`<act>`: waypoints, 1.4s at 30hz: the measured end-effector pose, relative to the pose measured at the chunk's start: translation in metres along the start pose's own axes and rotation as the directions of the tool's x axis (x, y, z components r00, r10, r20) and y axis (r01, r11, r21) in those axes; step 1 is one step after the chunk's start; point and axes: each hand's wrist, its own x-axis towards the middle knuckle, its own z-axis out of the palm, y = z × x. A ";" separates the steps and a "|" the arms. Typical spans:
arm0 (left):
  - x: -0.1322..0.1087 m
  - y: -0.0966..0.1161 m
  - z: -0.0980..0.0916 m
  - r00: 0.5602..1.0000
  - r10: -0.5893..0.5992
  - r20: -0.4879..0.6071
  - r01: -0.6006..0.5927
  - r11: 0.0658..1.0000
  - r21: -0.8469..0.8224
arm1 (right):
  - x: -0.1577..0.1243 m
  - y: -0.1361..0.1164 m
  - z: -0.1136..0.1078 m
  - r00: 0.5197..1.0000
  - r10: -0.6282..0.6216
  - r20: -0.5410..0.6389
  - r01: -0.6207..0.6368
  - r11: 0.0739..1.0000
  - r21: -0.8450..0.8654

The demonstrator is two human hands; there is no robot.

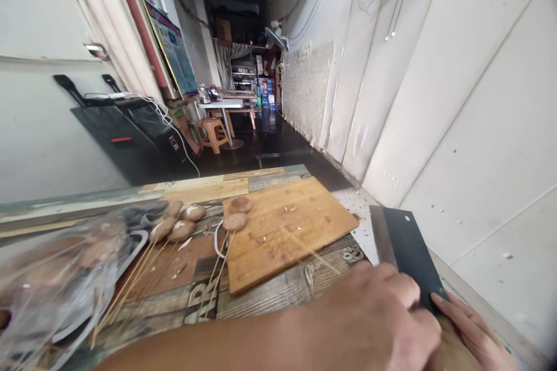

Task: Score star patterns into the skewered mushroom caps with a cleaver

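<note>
A cleaver (413,243) with a broad dark blade points up and away beside the wall. My right hand (472,327) is wrapped at its handle end, which is mostly hidden. Across the front reaches my left arm; my left hand (391,307), blurred and with fingers curled, is right beside the blade's lower part. A thin blurred skewer (311,249) runs from the wooden cutting board (296,266) toward that hand; whether the fingers grip it is unclear. Two skewered mushrooms (235,221) rest at the board's left edge. Small scraps lie on the board.
Several more skewered mushrooms (180,231) lie left of the board, beside a clear plastic bag (87,278) of brownish pieces. The patterned table (270,301) ends near a white wall (491,185) at right. Farther back are a stool (213,134) and a small table (221,104).
</note>
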 end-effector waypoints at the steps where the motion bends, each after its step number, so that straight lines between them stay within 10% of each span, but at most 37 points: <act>1: 0.000 -0.009 0.000 0.999 -0.001 -0.037 0.003 0.999 0.049 | 0.000 0.003 -0.002 0.999 0.010 -0.047 -0.009 1.000 0.013; 7: -0.027 -0.115 0.007 0.959 -0.285 -0.004 0.284 0.953 0.105 | -0.007 0.011 0.013 0.994 0.044 -0.099 -0.046 0.999 -0.019; 12: -0.064 -0.169 0.021 0.954 -0.300 0.020 0.301 0.954 -0.009 | -0.014 0.002 0.055 0.997 0.051 0.063 -0.052 0.998 0.019; 16: -0.095 -0.159 0.032 0.907 -0.403 -0.123 0.404 0.914 -0.015 | -0.018 -0.006 0.084 0.978 0.049 0.202 -0.050 0.999 0.000; 20: -0.109 -0.122 0.063 0.660 -0.620 -0.424 0.630 0.764 -0.138 | -0.020 -0.010 0.095 0.968 0.055 0.245 -0.035 0.996 -0.087; 24: -0.101 -0.101 0.103 0.535 -0.691 -0.486 0.653 0.703 -0.281 | -0.019 -0.012 0.094 0.965 0.096 0.243 -0.050 0.981 -0.190; 42: -0.090 -0.108 0.125 0.429 -0.757 -0.492 0.636 0.640 -0.431 | 0.006 -0.015 0.068 0.924 0.090 0.373 0.005 0.969 -0.247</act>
